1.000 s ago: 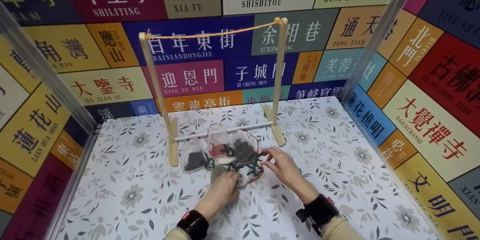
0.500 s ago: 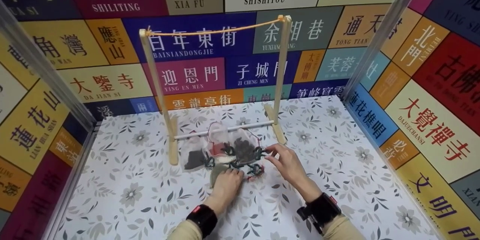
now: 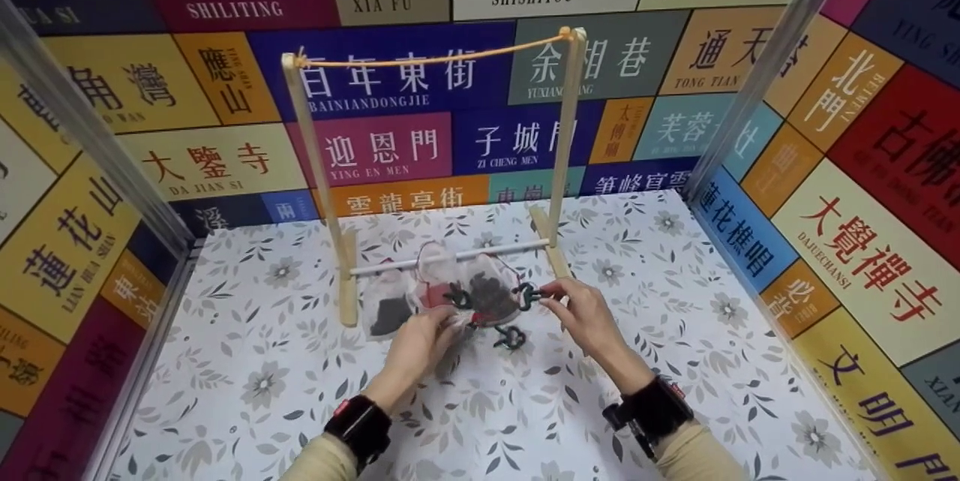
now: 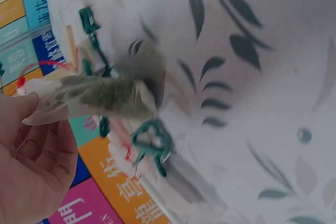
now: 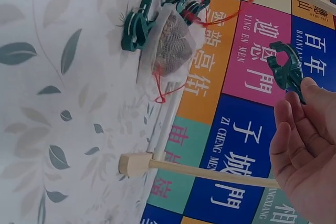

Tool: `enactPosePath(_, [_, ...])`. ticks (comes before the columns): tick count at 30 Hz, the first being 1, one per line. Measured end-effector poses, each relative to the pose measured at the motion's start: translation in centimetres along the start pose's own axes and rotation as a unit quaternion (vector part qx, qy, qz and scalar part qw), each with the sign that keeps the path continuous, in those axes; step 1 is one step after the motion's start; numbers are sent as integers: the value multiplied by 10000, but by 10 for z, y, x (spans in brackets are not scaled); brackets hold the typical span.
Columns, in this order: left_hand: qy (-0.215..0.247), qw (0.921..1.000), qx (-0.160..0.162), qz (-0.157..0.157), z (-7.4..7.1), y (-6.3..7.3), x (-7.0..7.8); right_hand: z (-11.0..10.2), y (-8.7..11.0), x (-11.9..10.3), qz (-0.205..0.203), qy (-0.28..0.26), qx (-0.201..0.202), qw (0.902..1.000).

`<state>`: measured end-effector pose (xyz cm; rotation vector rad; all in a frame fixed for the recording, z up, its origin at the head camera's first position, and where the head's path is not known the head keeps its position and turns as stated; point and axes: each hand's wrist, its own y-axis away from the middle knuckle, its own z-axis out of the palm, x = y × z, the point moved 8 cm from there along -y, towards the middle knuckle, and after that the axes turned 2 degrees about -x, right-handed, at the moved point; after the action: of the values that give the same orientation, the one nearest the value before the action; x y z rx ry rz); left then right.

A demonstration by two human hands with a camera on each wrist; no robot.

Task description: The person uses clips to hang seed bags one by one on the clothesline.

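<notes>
By the fingers and thumb of the right hand point(image 5: 307, 153), a green clip point(image 5: 292, 72) is pinched at its handle end. By the fingers and thumb of the left hand point(image 3: 420, 347), the top of a sheer bag with greenish contents point(image 4: 102, 95) is pinched; in the head view the bag is partly covered by that hand. The space between and behind the hands is crowded: a right-hand dark bag point(image 3: 491, 293) is seen just beside the held clip, a bag with red contents point(image 3: 429, 292) is partly hidden by the left hand, and a left-hand dark bag point(image 3: 391, 314) is seen near the stand's left foot. A second clip point(image 3: 459, 298) is seen between the red and right-hand dark bags, and a loose clip point(image 3: 512, 338) is left nearer the person, on the flowered cloth point(image 3: 262, 421). Beyond the bags, the way is crossed by a low white bar point(image 3: 480, 251), flanked by a left wooden post point(image 3: 316, 143) and a right wooden post point(image 3: 567, 143). Their tops are joined by an orange cord point(image 3: 435, 61). The whole is backed by a wall of lettered panels point(image 3: 386, 147).
</notes>
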<state>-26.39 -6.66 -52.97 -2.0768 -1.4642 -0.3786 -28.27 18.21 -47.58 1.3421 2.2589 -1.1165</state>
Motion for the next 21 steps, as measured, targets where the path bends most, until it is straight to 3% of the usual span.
enactPosePath(4, [381, 9993, -11, -63, -28, -5, 0, -12, -13, -8, -165, 69, 90, 9998])
enactPosePath(7, [639, 9977, -209, -127, -45, -9, 3, -22, -27, -19, -307, 166, 111, 9993])
enactPosePath(11, [650, 9971, -356, -169, -69, -18, 12, -34, -50, -40, -564, 347, 99, 9978])
enactPosePath(15, [479, 9987, -50, -159, -102, -32, 19, -46, -77, -69, -1025, 571, 110, 9930])
enactPosePath(21, [353, 9975, 580, -179, -157, -58, 26, -63, -116, -117, -1861, 939, 387, 9773])
